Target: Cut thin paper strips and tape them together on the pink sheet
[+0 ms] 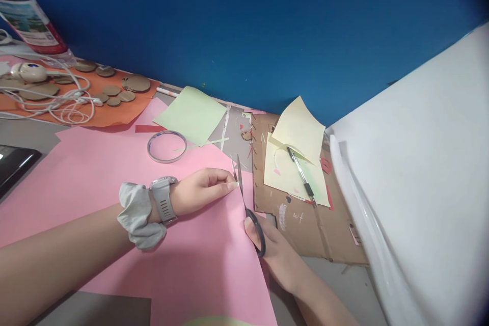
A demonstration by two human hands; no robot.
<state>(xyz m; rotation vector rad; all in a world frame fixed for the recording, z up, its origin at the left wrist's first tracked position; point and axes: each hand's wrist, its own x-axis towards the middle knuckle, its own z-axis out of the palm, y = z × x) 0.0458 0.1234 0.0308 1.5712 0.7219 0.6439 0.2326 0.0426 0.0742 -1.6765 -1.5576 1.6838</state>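
Note:
A large pink paper sheet lies across the table. My left hand, with a grey watch and a grey scrunchie at the wrist, pinches the sheet's right edge with fingers closed. My right hand grips black-handled scissors. Their blades point away from me and are open around the pink sheet's edge, right at my left fingertips.
A tape ring and a green paper lie beyond the pink sheet. To the right is brown cardboard with yellow papers and a pen. Cardboard discs and white cable sit far left. A white roll borders the right.

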